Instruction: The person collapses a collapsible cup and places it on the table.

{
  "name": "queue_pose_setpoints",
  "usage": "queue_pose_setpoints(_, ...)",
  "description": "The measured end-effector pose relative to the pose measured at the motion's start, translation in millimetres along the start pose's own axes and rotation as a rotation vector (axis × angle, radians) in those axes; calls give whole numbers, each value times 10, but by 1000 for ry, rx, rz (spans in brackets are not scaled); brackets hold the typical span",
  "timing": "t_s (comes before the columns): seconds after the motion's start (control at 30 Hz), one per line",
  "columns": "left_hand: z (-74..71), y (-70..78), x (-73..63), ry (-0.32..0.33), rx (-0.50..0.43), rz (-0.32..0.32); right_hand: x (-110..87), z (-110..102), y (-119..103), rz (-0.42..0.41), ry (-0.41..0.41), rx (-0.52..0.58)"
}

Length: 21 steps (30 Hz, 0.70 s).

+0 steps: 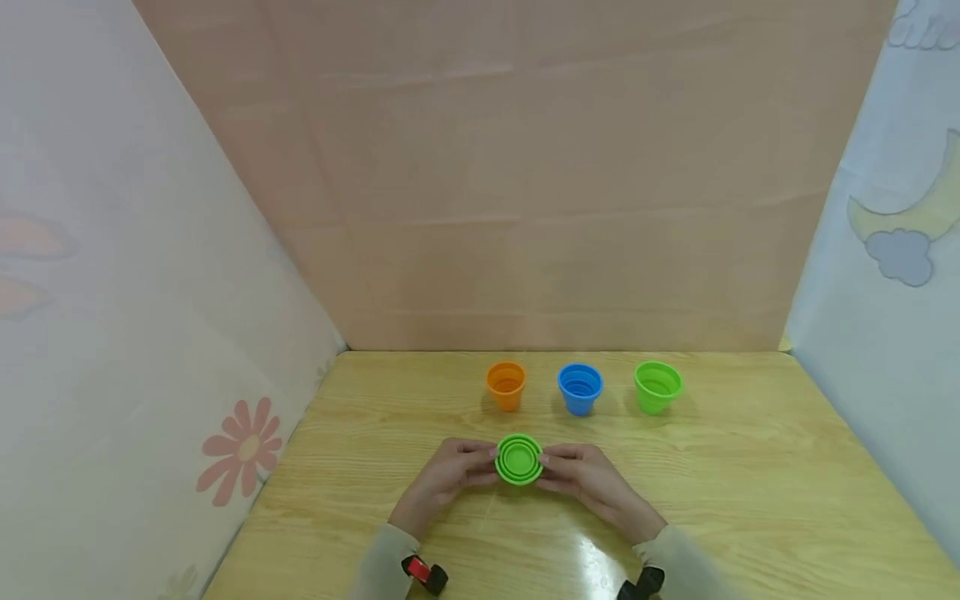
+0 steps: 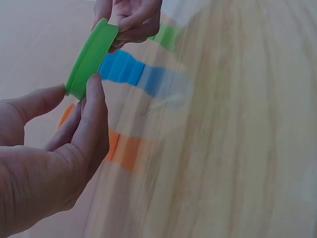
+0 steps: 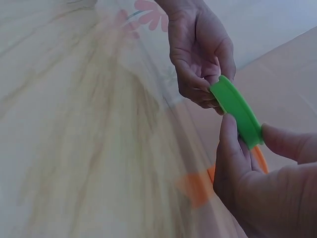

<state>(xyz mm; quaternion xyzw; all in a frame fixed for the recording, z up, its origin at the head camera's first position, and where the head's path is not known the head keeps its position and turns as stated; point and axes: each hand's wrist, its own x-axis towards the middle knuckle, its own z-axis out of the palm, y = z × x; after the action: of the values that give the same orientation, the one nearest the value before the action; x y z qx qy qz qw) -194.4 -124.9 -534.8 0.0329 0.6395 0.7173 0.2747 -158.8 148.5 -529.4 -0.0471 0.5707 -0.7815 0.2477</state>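
A green collapsible cup, folded flat into a ring-stepped disc, is held between both hands above the table. My left hand pinches its left edge between thumb and fingers. On the opposite edge, my right hand pinches it the same way. In the left wrist view the flattened cup appears side-on, its rim toward the thumb. The right wrist view shows the disc tilted, with fingertips of both hands at its ends.
Behind the hands stand three expanded cups in a row: orange, blue and green. They rest upright on the wooden table. A brown backdrop rises at the back, with pale decorated walls on both sides.
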Motion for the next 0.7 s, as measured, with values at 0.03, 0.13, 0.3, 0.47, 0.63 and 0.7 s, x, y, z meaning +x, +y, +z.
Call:
queue_pose_setpoints(0.03, -35, 4, -6, -3, -3, 2, 32, 24, 2, 1, 1, 2)
queue_pose_setpoints(0.13, -143, 21, -22, -7, -5, 16, 136, 102, 10, -8, 3, -4)
queue_pose_setpoints(0.3, -303, 57, -24, 41, 0, 17, 315, 218, 30, -9, 23, -4)
queue_pose_setpoints(0.47, -450, 65, -5, 89, 12, 29, 478, 332, 11, 8, 46, -13)
queue_pose_setpoints(0.63, -613, 107, -11, 109, 29, 35, 633, 458, -14, 14, 67, -18)
queue_pose_setpoints(0.7, -689, 136, -13, 100, 46, 31, 697, 507, -9, 11, 76, -12)
